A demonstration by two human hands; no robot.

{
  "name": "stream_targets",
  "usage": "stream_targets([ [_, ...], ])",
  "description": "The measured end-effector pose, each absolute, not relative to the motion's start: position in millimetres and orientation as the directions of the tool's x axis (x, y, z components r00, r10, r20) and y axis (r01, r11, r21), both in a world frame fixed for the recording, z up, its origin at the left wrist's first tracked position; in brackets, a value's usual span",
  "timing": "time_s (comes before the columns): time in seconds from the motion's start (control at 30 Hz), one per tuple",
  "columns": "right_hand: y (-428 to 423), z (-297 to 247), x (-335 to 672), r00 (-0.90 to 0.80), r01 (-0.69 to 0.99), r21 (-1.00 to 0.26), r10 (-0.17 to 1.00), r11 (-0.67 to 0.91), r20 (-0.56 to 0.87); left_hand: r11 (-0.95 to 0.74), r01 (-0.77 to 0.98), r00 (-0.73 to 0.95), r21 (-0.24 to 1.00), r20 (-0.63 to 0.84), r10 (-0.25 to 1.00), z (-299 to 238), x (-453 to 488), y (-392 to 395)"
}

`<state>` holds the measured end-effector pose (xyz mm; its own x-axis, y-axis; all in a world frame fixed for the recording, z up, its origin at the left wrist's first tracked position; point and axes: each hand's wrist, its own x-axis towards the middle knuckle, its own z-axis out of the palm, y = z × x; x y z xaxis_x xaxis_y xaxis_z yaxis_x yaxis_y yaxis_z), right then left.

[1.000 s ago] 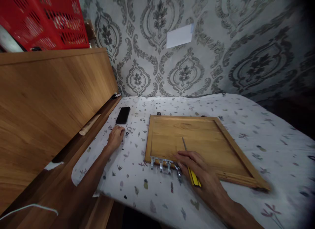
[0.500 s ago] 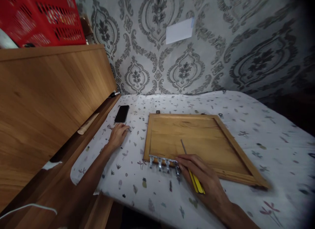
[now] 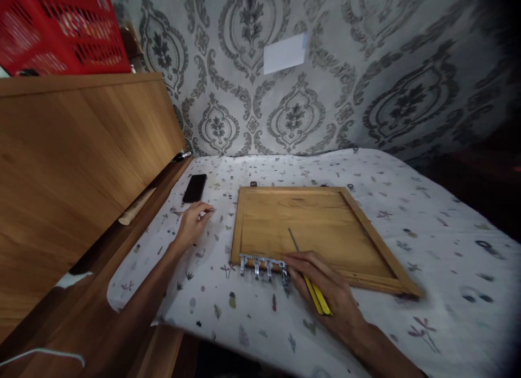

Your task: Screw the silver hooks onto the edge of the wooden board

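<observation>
My right hand (image 3: 325, 288) is closed around a screwdriver (image 3: 318, 296) with a yellow handle, its thin shaft pointing away over the board. The fingertips of that hand also touch the right end of a metal hook rail (image 3: 262, 261). The rail lies along the near left edge of a framed wooden board (image 3: 309, 220), its several hooks hanging over the side. Left of the board, my left hand (image 3: 192, 222) is pinched just above the cloth, near the phone. A tiny thing shows at its fingertips, too small to name.
A black phone (image 3: 194, 188) lies on the patterned tablecloth (image 3: 252, 324). A wooden cabinet (image 3: 89, 145) bounds the left, with a red basket (image 3: 61, 33) on top and a wooden rod (image 3: 137, 207) at its foot. Patterned wallpaper (image 3: 248, 107) stands behind the table.
My left fingers, lower on the cloth before, are now raised a little and pinched together. My right hand keeps its hold on the screwdriver and rail. The whole view has shifted slightly.
</observation>
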<state>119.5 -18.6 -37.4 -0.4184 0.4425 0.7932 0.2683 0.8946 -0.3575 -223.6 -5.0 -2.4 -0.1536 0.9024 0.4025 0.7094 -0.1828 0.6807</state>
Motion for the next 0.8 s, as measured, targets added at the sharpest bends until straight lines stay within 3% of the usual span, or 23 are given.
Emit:
stream_targets([
  [0.23,-21.0,-32.2,118.7,-0.404,0.218,-0.446,0.497,0.868,0.768,-0.194,0.307,-0.089,0.932,0.231,0.969,14.9,-147.2,-18.0],
  [0.43,-23.3,-23.3,124.4,-0.392,0.147,-0.708,0.698,0.69,0.599,-0.016,-0.124,0.08,0.992,0.027,0.996,23.4,-91.3,-31.9],
  [0.63,-24.2,-8.1,130.7,-0.431,-0.041,-0.945,0.848,0.324,0.309,-0.014,-0.084,0.2,0.996,0.031,0.979,24.2,-77.1,-38.3],
  [0.8,-23.2,-5.1,136.1,-0.362,-0.172,-0.982,0.922,0.081,0.14,-0.05,-0.061,0.261,0.997,0.064,0.963,29.7,-72.1,-41.5],
])
